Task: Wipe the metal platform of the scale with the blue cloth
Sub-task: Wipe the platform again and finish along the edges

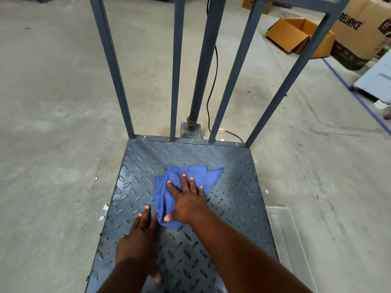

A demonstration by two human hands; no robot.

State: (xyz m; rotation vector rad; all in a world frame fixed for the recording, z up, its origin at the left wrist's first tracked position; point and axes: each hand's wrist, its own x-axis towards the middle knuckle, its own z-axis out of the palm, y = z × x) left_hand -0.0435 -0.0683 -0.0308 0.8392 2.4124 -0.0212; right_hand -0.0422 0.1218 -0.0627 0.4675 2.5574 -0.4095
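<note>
While pressing the cloth [186,178] flat mid-platform [232,210] under the right hand [186,199], fingers straight, with the left hand [137,235] resting flat just beside it, seemed partway through wiping, far strip and near end likely left.

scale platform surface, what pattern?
Raised diamond-tread lozenges on blue-grey painted metal platform, clearest in the head view around the blue cloth.
</note>
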